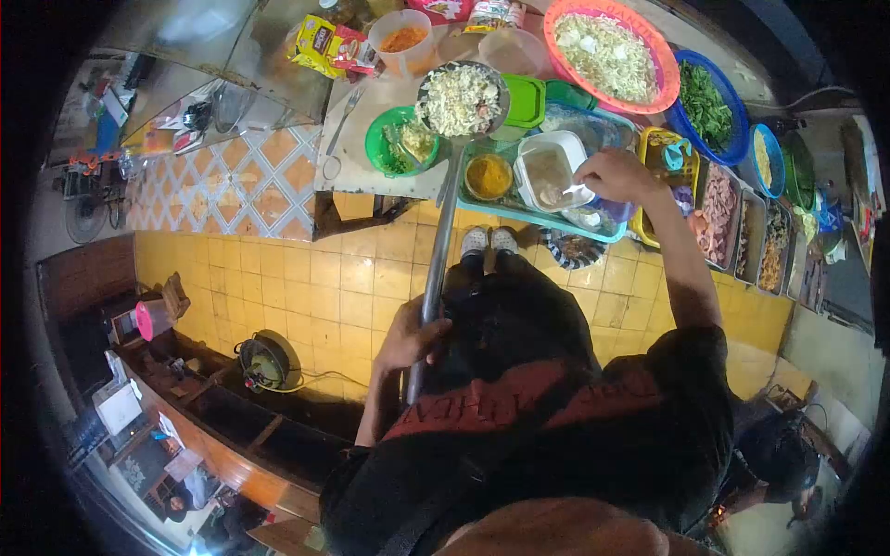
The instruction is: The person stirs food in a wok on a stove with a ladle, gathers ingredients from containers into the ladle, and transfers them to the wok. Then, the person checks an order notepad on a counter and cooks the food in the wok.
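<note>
My left hand [408, 338] is wrapped round the long metal handle of a large ladle [444, 241]. The ladle's round bowl, over the table's edge, is heaped with chopped pale vegetables [461, 97] that look like cabbage. My right hand [616, 176] is closed on a small white spoon [572, 189], whose tip dips into a white square tub [531, 148] of greyish powder. Beside the tub stands a bowl of yellow-orange powder [489, 176], both in a light-blue tray [570, 223]. A green bowl [375, 148] with chopped greens and a pale lump sits left of the ladle.
Farther back are a pink colander [666, 88] of shredded cabbage, a blue basket [740, 120] of greens and a tub of orange-red paste [402, 63]. Metal trays [734, 236] of meat stand at the right. A striped bowl [556, 255] rests low near my feet.
</note>
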Demonstrator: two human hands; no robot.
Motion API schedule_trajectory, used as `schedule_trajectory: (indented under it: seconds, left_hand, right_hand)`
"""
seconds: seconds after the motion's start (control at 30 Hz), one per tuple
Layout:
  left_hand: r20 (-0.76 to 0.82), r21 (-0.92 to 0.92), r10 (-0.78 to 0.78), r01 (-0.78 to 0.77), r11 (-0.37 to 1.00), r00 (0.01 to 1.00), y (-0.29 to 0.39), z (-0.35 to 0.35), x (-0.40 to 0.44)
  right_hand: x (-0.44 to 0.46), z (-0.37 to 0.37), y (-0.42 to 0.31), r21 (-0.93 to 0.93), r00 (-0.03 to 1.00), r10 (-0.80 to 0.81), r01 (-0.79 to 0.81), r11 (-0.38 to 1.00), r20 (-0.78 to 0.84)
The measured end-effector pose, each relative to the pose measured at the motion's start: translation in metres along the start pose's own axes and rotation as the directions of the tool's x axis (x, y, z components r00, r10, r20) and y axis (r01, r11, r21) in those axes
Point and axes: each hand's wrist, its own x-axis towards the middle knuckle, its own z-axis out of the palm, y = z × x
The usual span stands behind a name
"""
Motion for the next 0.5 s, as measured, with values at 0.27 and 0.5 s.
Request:
schedule_trajectory:
  seconds: [0.27, 0.5]
  left_hand:
    - [-0.028, 0.057, 0.006, -0.004, 0.998, 1.000, 0.010, 0.018, 0.004]
    - [-0.041, 0.120, 0.011, -0.006, 0.993, 0.999, 0.010, 0.021, -0.001]
  right_hand:
    - [-0.006, -0.001, 0.011, -0.040, 0.997, 0.006, -0.003, 0.999, 0.074]
    - [-0.006, -0.027, 0.009, -0.012, 1.000, -0.016, 0.016, 1.000, 0.026]
